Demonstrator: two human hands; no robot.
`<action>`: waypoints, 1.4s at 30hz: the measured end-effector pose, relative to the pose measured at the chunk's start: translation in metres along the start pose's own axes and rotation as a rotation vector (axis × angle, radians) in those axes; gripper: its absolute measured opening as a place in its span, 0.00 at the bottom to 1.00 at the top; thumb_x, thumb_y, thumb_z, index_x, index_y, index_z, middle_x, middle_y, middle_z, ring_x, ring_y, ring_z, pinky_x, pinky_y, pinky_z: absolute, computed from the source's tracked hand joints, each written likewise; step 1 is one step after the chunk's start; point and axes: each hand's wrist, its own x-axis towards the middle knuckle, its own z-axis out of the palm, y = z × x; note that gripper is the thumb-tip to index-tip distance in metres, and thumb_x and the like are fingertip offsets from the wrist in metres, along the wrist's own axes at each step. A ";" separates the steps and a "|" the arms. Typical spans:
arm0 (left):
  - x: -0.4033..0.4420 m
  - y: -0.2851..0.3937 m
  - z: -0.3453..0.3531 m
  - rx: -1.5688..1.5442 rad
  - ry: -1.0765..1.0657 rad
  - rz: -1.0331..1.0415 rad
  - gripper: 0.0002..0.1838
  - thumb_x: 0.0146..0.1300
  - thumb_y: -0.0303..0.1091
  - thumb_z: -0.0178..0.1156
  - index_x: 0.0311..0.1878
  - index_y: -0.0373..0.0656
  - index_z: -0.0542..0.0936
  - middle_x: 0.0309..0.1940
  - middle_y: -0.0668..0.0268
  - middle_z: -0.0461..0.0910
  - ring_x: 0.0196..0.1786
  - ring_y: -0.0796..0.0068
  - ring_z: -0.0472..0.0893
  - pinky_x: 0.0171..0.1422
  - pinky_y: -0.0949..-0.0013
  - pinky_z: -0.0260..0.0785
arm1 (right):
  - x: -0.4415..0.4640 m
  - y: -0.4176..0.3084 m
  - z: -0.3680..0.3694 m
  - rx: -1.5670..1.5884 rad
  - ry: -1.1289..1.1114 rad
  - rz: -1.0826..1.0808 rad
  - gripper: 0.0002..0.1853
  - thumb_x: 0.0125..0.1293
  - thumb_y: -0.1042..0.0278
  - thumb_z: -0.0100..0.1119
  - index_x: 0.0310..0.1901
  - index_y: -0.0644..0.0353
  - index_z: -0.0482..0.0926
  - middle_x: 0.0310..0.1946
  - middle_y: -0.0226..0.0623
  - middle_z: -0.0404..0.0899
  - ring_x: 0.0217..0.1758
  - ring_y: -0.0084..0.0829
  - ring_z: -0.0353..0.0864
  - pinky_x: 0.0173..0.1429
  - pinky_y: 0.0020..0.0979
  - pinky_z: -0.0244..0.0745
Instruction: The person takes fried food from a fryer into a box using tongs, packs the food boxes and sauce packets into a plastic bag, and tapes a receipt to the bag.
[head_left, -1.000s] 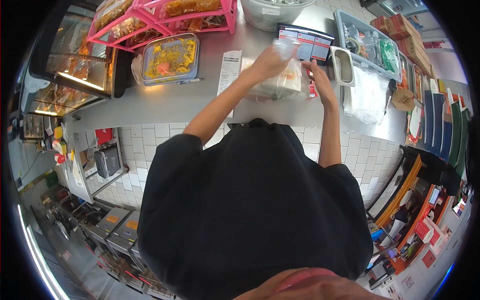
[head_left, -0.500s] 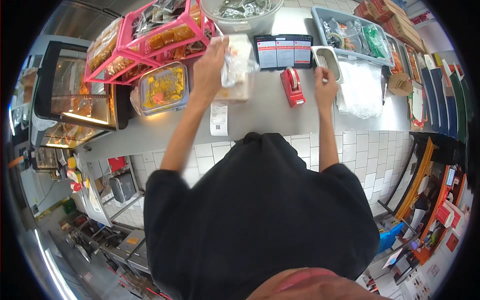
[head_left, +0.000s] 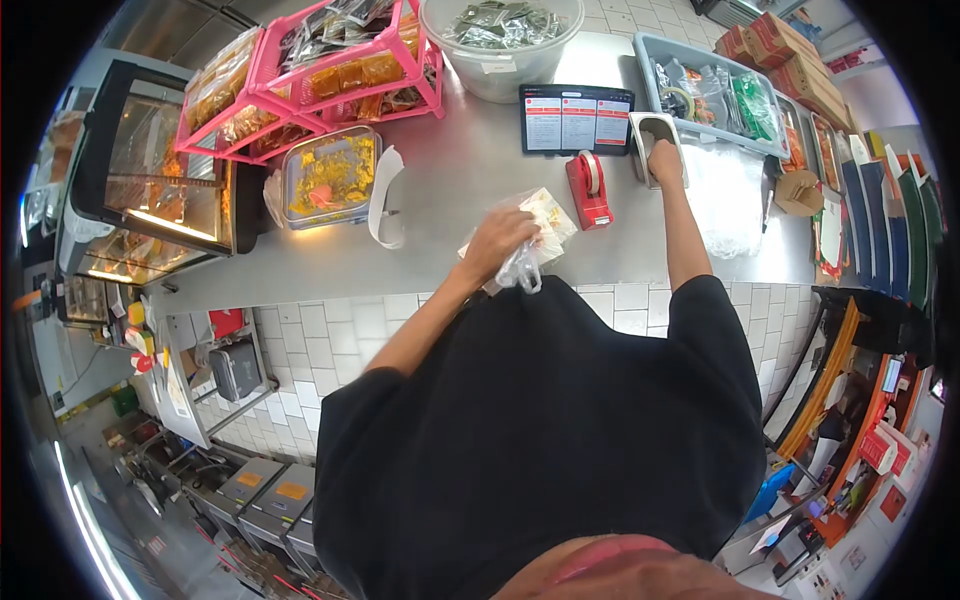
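Observation:
My left hand [head_left: 503, 238] is closed on a clear plastic bag [head_left: 521, 270] near the counter's front edge. A pale, flat package [head_left: 548, 222] with orange and yellow print lies under and beside those fingers; I cannot tell whether it is inside the bag. My right hand [head_left: 664, 162] reaches into a small metal pan [head_left: 643, 128], its fingers curled. Whatever they pinch is hidden. Between the hands stands a red tape dispenser [head_left: 590, 190]. Left of them, a curled paper receipt [head_left: 384, 205] rests against a tub of yellow food [head_left: 331, 178].
A tablet [head_left: 577, 120] stands behind the dispenser. Pink baskets [head_left: 345, 75] of packets and a big clear bucket [head_left: 500, 65] line the back. On the right are a grey-blue bin [head_left: 712, 118] and a stack of clear bags [head_left: 722, 205]. A lit food warmer [head_left: 165, 180] stands far left.
My left hand has brought the bag and package toward my body and to the right. The receipt has shifted left and curled up. My right hand has gone deeper into the metal pan.

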 end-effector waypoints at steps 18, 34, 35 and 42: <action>-0.023 0.026 -0.015 -0.232 0.056 -0.480 0.12 0.50 0.26 0.67 0.39 0.41 0.81 0.28 0.56 0.81 0.34 0.54 0.80 0.40 0.57 0.70 | -0.050 -0.078 -0.048 0.488 0.289 -0.373 0.10 0.66 0.62 0.63 0.43 0.56 0.87 0.42 0.42 0.86 0.51 0.47 0.82 0.57 0.44 0.75; -0.027 0.016 -0.017 -0.315 0.008 -0.478 0.13 0.51 0.25 0.68 0.41 0.40 0.80 0.30 0.54 0.81 0.38 0.50 0.80 0.44 0.55 0.69 | -0.047 -0.143 0.015 0.241 -0.029 -0.866 0.08 0.62 0.69 0.62 0.42 0.58 0.80 0.60 0.39 0.80 0.59 0.50 0.77 0.61 0.47 0.75; -0.027 0.016 -0.017 -0.316 0.004 -0.482 0.13 0.51 0.25 0.68 0.41 0.40 0.80 0.31 0.54 0.81 0.38 0.50 0.80 0.45 0.55 0.69 | -0.048 -0.142 0.015 0.254 -0.117 -0.872 0.06 0.61 0.69 0.62 0.40 0.58 0.80 0.61 0.38 0.79 0.59 0.50 0.76 0.59 0.48 0.76; -0.025 0.015 -0.018 -0.337 0.008 -0.482 0.13 0.52 0.27 0.68 0.41 0.40 0.80 0.32 0.54 0.82 0.38 0.50 0.80 0.46 0.55 0.69 | -0.056 -0.144 0.030 0.126 -0.020 -0.922 0.07 0.61 0.69 0.62 0.39 0.59 0.79 0.65 0.39 0.77 0.57 0.48 0.78 0.59 0.47 0.75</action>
